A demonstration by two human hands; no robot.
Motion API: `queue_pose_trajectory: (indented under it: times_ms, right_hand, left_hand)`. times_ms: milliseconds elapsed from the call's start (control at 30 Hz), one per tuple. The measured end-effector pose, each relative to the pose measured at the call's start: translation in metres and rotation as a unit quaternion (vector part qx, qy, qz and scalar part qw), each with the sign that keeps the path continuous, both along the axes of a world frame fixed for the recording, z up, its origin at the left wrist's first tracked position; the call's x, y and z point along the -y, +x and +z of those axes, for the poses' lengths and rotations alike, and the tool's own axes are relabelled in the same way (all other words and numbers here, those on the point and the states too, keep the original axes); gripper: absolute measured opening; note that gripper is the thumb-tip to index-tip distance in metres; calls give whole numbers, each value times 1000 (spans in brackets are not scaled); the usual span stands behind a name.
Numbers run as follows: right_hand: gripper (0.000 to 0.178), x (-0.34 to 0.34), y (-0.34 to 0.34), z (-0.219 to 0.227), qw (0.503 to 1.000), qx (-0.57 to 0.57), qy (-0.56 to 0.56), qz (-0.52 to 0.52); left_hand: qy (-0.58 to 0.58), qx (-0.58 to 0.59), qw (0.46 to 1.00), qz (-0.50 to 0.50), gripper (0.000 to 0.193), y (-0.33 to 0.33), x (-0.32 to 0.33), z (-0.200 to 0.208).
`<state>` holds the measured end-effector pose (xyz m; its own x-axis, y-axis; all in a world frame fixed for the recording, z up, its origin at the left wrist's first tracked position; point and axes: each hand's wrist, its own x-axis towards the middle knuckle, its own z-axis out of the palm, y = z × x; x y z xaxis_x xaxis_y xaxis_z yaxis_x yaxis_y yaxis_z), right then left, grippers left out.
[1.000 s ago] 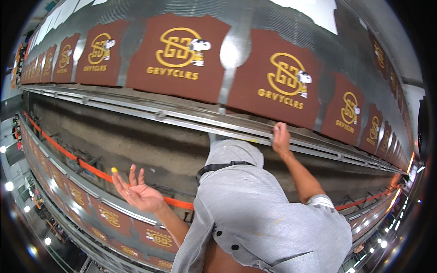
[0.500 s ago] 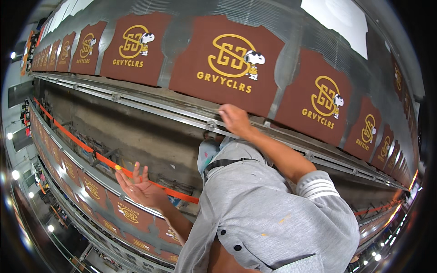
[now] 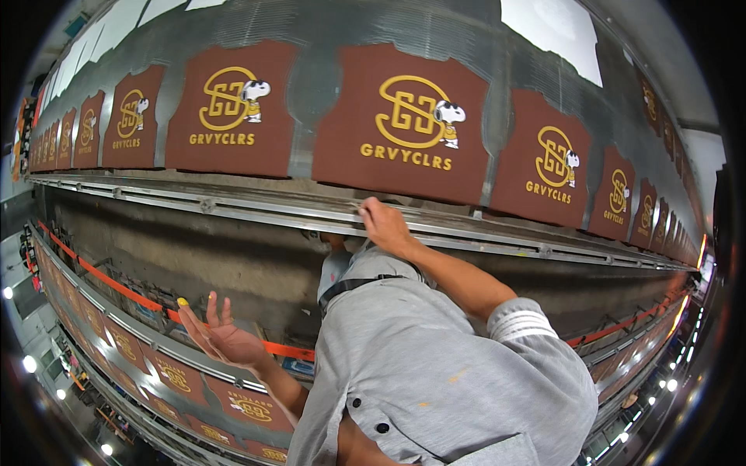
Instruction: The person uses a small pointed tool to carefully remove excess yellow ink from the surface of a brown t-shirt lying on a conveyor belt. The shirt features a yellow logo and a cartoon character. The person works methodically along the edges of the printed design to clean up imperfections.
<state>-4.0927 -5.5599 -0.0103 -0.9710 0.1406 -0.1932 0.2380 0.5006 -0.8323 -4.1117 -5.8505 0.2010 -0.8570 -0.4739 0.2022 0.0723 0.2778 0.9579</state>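
Observation:
My left hand (image 3: 224, 339) is held out over the aisle at the left, open, with its fingers apart. There is yellow on one fingertip, and I see nothing held in the palm. My right hand (image 3: 386, 227) is at the metal rail (image 3: 272, 221) along the front edge of the long table. Its fingers are curled closed, and whatever they may hold is hidden. Just beyond it lies a flat brown shirt panel (image 3: 466, 175) with a yellow emblem and a white cartoon dog.
More matching brown panels (image 3: 268, 147) line the dark grey tabletop (image 3: 311, 85) both ways. White sheets (image 3: 556, 35) lie at its far side. Behind me runs an orange rail (image 3: 116, 279) beside another table of brown panels (image 3: 172, 373). A concrete floor (image 3: 194, 252) lies between.
The view has turned, so the front table's edge looks more level. My left hand appears lower and farther left, still open. My right hand stays curled beside the rail.

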Motion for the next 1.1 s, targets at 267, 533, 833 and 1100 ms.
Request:
queue_pose_trajectory:
  times_ms: [267, 533, 833, 1100]
  right_hand:
    - [10, 7, -1, -2, 990, -26, 128, -55]
    - [8, 18, -13, -9, 962, 7, 199, -188]
    - [6, 216, -158, 17, 985, -138, 27, -102]
    - [6, 404, -306, 32, 974, -204, -76, 60]
  left_hand:
    - [71, -52, 996, -34, 67, -46, 111, 5]
    - [101, -54, 992, 60, 61, -48, 209, -6]
    - [107, -54, 990, 76, 61, -116, 286, -4]
    - [31, -48, 990, 128, 59, -207, 376, 16]
